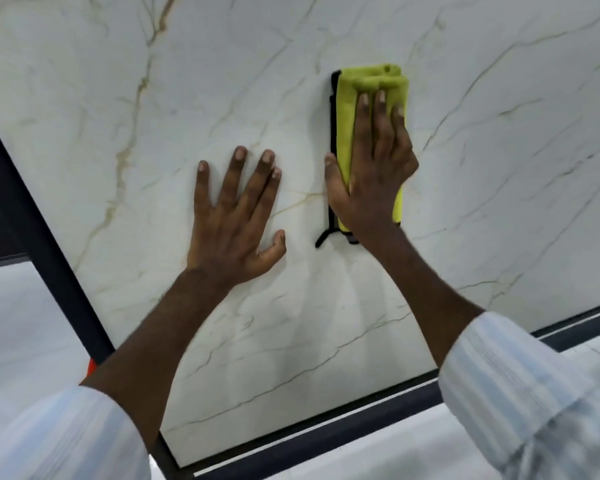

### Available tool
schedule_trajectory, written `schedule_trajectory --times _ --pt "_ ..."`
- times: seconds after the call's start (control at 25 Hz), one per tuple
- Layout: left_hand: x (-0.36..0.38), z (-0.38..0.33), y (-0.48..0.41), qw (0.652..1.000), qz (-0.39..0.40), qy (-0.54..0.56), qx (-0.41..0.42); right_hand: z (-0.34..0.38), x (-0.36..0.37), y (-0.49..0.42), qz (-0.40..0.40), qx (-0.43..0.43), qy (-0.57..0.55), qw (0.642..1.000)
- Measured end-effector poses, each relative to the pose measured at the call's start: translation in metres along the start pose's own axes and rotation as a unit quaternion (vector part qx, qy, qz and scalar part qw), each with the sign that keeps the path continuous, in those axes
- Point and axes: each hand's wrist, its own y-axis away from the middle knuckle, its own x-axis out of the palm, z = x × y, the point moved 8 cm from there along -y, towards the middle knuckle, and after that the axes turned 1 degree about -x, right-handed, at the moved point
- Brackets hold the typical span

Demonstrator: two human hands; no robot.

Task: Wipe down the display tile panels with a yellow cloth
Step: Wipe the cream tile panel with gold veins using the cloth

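The cloth (373, 79), yellow and folded into a long pad, lies flat against the panel (499, 168), well away from its left and bottom edges. The right hand (374, 174) covers most of it, palm down and fingers (381, 109) straight and close together, pressing it to the tile; the thumb lies along the cloth's left side. The top fold shows above the fingertips, and black trim (333, 133) runs down the left side to a small loop below the wrist. The left hand (231, 216) is just beside it on the left, apart from the cloth, spread wide and flat on bare tile, holding nothing. I count one cloth, two hands, two pale striped sleeves (520, 393), and one veined white panel in a black frame (42, 244).
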Motion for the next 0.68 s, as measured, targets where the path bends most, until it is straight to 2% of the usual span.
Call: schedule_trajectory --times 0.08,0.2,0.32,0.4,0.48,0.6,0.68 --pt "0.000 0.000 0.000 1.000 0.006 -0.004 -0.001 -0.008 0.005 0.047 0.004 -0.011 0.005 1.000" --pt "-0.002 -0.001 -0.005 1.000 0.014 0.008 0.006 -0.028 0.013 0.137 0.041 0.020 0.007 0.999" --pt "-0.004 -0.019 0.034 0.996 0.031 0.074 -0.035 -0.034 0.007 0.200 0.097 0.054 0.002 0.994" --pt "0.003 -0.042 0.092 0.989 0.075 0.116 -0.048 -0.028 0.006 0.189 0.107 0.037 -0.012 0.993" --pt "0.017 -0.057 0.138 0.990 0.107 0.093 -0.018 -0.016 0.004 0.147 0.082 0.011 -0.019 0.996" --pt "0.034 -0.058 0.154 0.997 0.069 0.035 -0.014 -0.007 0.005 0.108 0.018 0.012 -0.032 0.999" --pt "0.037 -0.060 0.153 0.999 0.035 0.026 -0.028 -0.011 0.011 0.141 0.012 0.008 -0.033 0.999"
